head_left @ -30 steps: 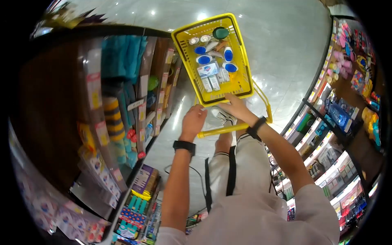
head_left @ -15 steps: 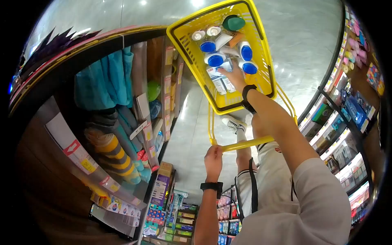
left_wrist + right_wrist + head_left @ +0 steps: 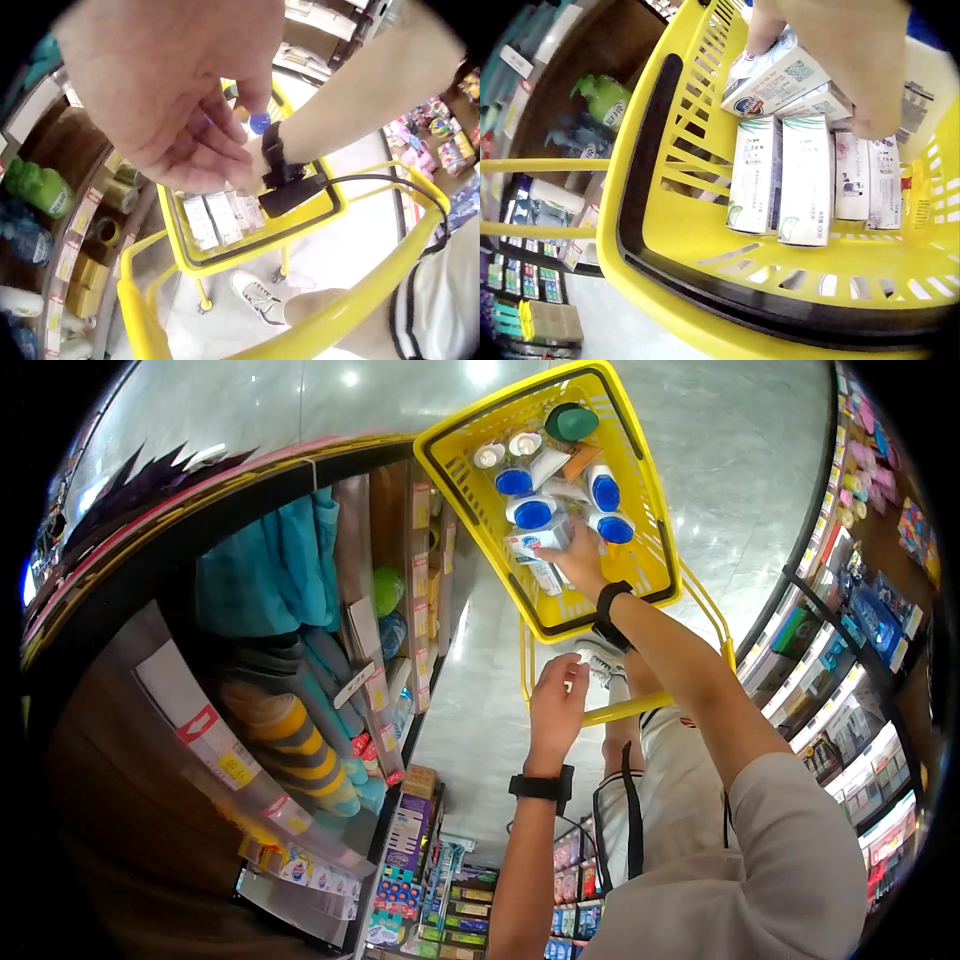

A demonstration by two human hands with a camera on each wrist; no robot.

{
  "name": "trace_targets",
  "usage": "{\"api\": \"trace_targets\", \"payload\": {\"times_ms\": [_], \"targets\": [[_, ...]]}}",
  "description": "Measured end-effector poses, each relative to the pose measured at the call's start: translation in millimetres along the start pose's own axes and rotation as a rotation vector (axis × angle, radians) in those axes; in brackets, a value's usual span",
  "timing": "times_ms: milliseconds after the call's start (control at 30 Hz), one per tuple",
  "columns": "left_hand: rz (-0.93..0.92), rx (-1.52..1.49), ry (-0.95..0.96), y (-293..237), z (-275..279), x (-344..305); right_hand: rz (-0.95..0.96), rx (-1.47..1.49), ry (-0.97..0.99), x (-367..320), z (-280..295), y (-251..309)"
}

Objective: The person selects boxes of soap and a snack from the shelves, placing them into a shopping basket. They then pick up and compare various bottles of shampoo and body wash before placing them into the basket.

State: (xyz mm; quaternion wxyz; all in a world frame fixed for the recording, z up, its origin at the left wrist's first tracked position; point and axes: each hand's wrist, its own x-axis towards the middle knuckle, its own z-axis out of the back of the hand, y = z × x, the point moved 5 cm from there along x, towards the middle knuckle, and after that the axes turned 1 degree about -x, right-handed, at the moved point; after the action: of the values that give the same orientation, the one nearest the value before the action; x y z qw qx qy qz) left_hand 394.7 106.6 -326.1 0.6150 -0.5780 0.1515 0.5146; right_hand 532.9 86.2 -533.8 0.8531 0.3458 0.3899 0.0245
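A yellow shopping basket (image 3: 655,510) with wheels stands in front of me. Inside it, my right hand (image 3: 580,560) grips a white soap box (image 3: 784,79), thumb on one side and fingers on the other. Several upright white cartons (image 3: 806,180) stand beside that box in the right wrist view. Farther up the basket are white bottles with blue caps (image 3: 532,512) and a green-topped container (image 3: 575,425). My left hand (image 3: 557,710) hovers by the basket's near end, above the yellow handle (image 3: 640,707), fingers loosely curled around nothing.
Shelves with rolled striped towels (image 3: 290,745) and blue-green cloth (image 3: 265,565) line the left side. More racks of packaged goods (image 3: 870,615) run along the right. A white shoe (image 3: 255,292) is on the floor close to the basket.
My right hand has gone from the basket's near rim down into it, onto the soap box. The left hand went to the handle, then came off it toward the basket.
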Motion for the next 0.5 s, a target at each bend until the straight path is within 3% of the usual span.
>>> {"api": "trace_targets", "payload": {"times_ms": [133, 400, 467, 500], "targets": [[-0.061, 0.042, 0.000, 1, -1, -13, -0.022, 0.009, 0.044, -1, 3, -1], [-0.036, 0.173, -0.122, 68, 32, -85, 0.056, 0.086, -0.062, -39, 35, 29], [-0.023, 0.150, -0.144, 71, 38, -106, 0.122, 0.307, -0.082, -48, 39, 23], [0.001, 0.106, -0.121, 75, 39, -115, 0.041, 0.317, -0.015, -67, 57, 42]]}}
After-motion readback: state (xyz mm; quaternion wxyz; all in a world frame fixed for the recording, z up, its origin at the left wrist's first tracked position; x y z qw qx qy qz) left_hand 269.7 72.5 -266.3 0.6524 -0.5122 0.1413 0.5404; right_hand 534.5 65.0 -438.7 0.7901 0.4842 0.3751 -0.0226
